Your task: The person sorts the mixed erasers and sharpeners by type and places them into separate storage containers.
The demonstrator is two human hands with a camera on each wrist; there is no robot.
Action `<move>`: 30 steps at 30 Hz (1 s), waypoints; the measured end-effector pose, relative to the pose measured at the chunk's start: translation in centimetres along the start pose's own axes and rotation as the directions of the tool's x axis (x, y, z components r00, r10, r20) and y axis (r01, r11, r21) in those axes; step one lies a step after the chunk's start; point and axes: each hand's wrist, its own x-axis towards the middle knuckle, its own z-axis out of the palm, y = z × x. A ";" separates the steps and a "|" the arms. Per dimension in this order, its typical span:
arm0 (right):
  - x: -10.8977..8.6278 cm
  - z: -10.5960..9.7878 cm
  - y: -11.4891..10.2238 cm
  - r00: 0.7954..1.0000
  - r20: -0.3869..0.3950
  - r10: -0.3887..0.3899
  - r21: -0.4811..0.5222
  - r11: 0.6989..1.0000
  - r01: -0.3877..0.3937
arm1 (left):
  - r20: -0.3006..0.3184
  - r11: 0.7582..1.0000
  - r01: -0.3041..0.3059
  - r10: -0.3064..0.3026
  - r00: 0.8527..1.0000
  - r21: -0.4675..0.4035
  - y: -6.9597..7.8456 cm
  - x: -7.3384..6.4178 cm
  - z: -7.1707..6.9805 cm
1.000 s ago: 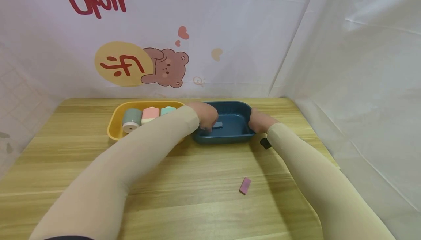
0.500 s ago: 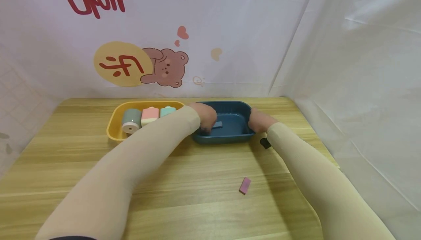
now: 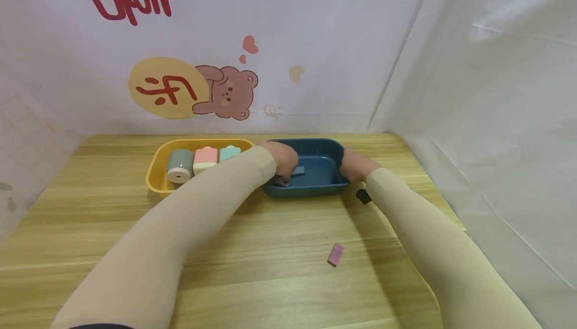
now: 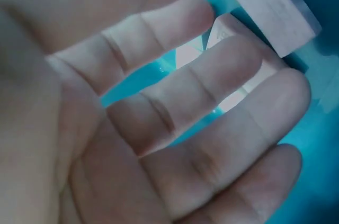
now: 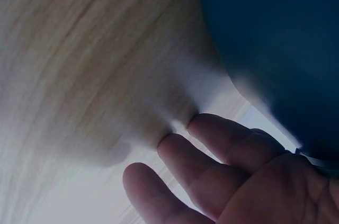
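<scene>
My left hand (image 3: 284, 159) reaches down into the left part of the blue tray (image 3: 311, 192). In the left wrist view its fingers (image 4: 270, 107) are spread and only slightly bent, the fingertips overlapping a pale block (image 4: 222, 30). Another pale block (image 4: 275, 12) lies beyond them. From the head view, a pinkish block (image 3: 282, 181) shows under the fingertips, beside a grey-blue block (image 3: 298, 171) on the tray floor. At the tray's right end, my right hand (image 3: 356, 165) holds the rim; several of its fingers (image 5: 196, 173) hang outside the wall, while the thumb is hidden.
A yellow tray (image 3: 153, 181) stands left of the blue one, partly behind my left sleeve, with a grey cylinder (image 3: 180, 161), a pink-and-cream container (image 3: 206, 157) and a teal one (image 3: 230, 151). A pink block (image 3: 335, 255) lies on the table near the front. White sheets hang behind and right.
The fingers of my left hand have shifted slightly inside the blue tray, and a pinkish block now shows beneath them. My right hand has stayed at the rim.
</scene>
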 end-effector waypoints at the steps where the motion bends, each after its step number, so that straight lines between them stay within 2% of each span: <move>1: 0.0 0.0 0.0 1.000 0.001 0.000 -0.002 1.000 0.000 | 0.005 1.000 0.003 -0.003 1.000 -0.002 0.0 0.1 0.0; 5: 0.1 0.0 0.0 1.000 0.001 -0.001 -0.010 1.000 0.001 | -0.004 1.000 -0.003 0.003 1.000 -0.001 -0.1 0.2 -0.1; 14: 0.1 0.1 0.0 1.000 -0.008 0.015 0.004 1.000 -0.015 | -0.039 0.999 -0.033 0.032 0.999 -0.039 -0.3 -0.6 -0.4; 17: 0.1 0.1 0.0 1.000 -0.005 0.009 0.002 1.000 -0.009 | -0.057 0.998 -0.027 0.024 0.998 -0.051 -0.4 -0.4 -0.3; 20: 0.1 0.0 -0.1 1.000 -0.003 0.011 0.006 1.000 -0.011 | -0.103 0.997 -0.031 0.024 0.994 -0.070 -0.5 -0.1 -0.3; 23: 0.0 -0.1 -0.1 1.000 0.002 0.012 0.012 1.000 -0.012 | -0.176 0.993 -0.051 0.032 0.984 -0.103 -0.5 0.1 -0.5; 30: -0.1 -0.3 -0.1 1.000 0.008 -0.019 0.000 1.000 0.019 | -0.356 0.979 -0.097 0.028 0.934 -0.179 0.5 -0.8 -1.9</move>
